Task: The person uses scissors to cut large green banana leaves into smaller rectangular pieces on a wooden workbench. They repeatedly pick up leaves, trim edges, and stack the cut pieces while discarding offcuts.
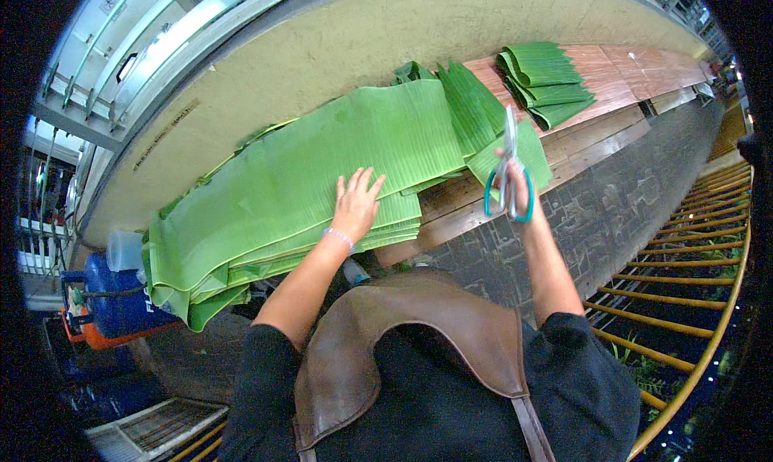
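My left hand (356, 208) lies on the top sheet of a long stack of banana leaves (306, 152), its fingers spread near the edge closest to me. My right hand (516, 187) grips a pair of scissors (510, 132) with teal handle loops, the blades pointing away from me. Whether the blades are parted is hard to see. Below the scissors is a smaller square piece of leaf (532, 158). Just beyond it, folded leaf pieces (471, 100) lie against the right end of the stack.
A pile of folded leaves (547, 84) sits farther right on a reddish wood-patterned surface (616, 76). Behind the bench runs a cream wall (338, 47). At left stands a blue and orange container (121, 297). A yellow railing (684, 301) curves along the right, beside grey paving (612, 204).
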### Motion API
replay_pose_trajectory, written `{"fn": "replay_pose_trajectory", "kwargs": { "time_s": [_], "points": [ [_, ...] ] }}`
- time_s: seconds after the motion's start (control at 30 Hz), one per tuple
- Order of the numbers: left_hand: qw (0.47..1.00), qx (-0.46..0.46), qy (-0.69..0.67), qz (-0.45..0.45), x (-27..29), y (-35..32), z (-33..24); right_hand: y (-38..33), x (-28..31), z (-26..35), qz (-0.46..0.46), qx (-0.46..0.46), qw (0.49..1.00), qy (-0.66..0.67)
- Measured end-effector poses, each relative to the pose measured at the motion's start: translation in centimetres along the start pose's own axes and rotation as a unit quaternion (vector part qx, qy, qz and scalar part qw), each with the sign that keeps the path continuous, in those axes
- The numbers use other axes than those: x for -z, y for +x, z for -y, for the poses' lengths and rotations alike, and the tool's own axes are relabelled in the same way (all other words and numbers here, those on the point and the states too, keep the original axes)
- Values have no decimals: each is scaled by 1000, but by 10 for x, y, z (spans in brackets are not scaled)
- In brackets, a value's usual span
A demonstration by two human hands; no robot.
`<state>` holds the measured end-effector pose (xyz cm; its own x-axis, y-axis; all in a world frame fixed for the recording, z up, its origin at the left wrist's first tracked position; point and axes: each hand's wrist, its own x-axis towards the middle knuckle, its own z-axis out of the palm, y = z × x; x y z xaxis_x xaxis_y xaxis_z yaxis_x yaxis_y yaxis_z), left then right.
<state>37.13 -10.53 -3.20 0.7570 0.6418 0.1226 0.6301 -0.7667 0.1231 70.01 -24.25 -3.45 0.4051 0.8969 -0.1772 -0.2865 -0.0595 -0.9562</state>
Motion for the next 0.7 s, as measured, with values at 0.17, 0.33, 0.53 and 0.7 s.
{"fn": "replay_pose_trajectory", "kwargs": {
  "time_s": [0.17, 0.33, 0.53, 0.7],
  "points": [
    [997, -82, 13, 12, -13, 60, -38, -75, -33, -35, 18, -80, 995, -57],
    [988, -117, 84, 50, -22, 87, -59, -92, -48, -61, 60, -120, 989, -59],
    [990, -135, 23, 46, -19, 82, -61, -78, -40, -88, 98, -123, 985, -77],
    [990, -136, 28, 0, -12, 78, -61, -64, -40, -94, 109, -62, 984, -128]
  ]
}}
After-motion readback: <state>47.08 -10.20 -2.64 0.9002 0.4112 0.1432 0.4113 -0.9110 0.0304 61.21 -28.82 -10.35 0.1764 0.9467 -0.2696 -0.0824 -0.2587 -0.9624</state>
